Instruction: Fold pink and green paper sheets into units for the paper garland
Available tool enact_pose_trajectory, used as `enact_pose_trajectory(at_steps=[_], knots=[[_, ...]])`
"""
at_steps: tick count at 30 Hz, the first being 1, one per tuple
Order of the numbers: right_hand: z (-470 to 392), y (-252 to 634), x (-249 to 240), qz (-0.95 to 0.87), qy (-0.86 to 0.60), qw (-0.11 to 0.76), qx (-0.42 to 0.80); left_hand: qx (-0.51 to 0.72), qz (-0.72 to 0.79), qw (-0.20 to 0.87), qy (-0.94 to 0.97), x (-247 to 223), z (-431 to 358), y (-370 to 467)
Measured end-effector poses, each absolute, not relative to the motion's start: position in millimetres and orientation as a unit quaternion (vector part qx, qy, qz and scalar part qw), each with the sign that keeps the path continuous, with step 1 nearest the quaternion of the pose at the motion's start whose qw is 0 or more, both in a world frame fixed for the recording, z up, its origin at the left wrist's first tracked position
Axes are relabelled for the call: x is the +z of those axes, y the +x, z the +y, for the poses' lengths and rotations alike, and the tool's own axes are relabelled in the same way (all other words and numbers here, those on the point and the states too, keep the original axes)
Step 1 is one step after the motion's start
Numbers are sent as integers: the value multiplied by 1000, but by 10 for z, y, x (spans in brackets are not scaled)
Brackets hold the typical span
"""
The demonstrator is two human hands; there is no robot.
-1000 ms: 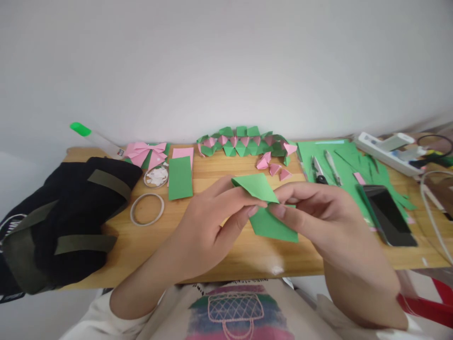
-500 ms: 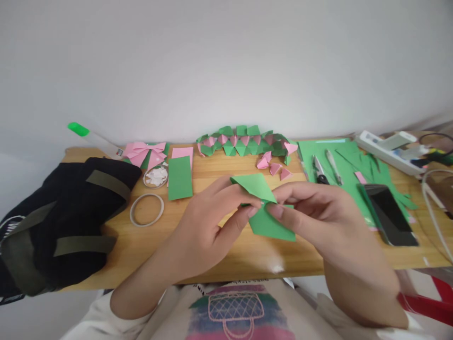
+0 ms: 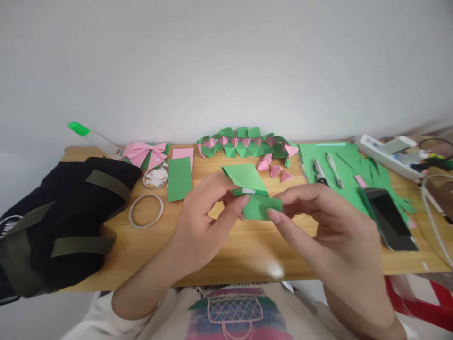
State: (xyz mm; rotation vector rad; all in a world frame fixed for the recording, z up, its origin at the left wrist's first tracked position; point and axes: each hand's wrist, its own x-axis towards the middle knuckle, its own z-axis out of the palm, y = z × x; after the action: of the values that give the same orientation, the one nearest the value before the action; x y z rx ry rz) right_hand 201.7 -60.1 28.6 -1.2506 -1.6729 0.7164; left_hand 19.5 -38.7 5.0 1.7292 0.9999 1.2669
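Note:
A folded green paper piece [image 3: 260, 208] is held between both hands above the middle of the table. My left hand [image 3: 205, 222] pinches its left side, thumb in front. A small white strip shows at the fold near that thumb. My right hand [image 3: 325, 226] grips the lower right corner between thumb and fingers. Beyond the hands, small folded pink paper pieces [image 3: 275, 171] lie near a long chain of green and pink folded paper [image 3: 244, 141] by the wall.
At left are a black bag [image 3: 71, 226], a tape ring [image 3: 146, 210], a pink bow [image 3: 145, 154] and a green card [image 3: 180, 178]. Scissors [image 3: 319, 171], a cutter [image 3: 334, 170], a phone [image 3: 389, 218] and a power strip [image 3: 389, 156] are at right.
The green paper has turned, so its upper flap stands more open and the white strip shows. My right hand has shifted its thumb to the paper's lower right corner.

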Motion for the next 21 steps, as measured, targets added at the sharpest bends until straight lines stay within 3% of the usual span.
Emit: enact_pose_trajectory(at_steps=[21], knots=[[-579, 2060, 274, -708, -438, 452, 319, 477, 354, 389, 704, 57, -451, 142]])
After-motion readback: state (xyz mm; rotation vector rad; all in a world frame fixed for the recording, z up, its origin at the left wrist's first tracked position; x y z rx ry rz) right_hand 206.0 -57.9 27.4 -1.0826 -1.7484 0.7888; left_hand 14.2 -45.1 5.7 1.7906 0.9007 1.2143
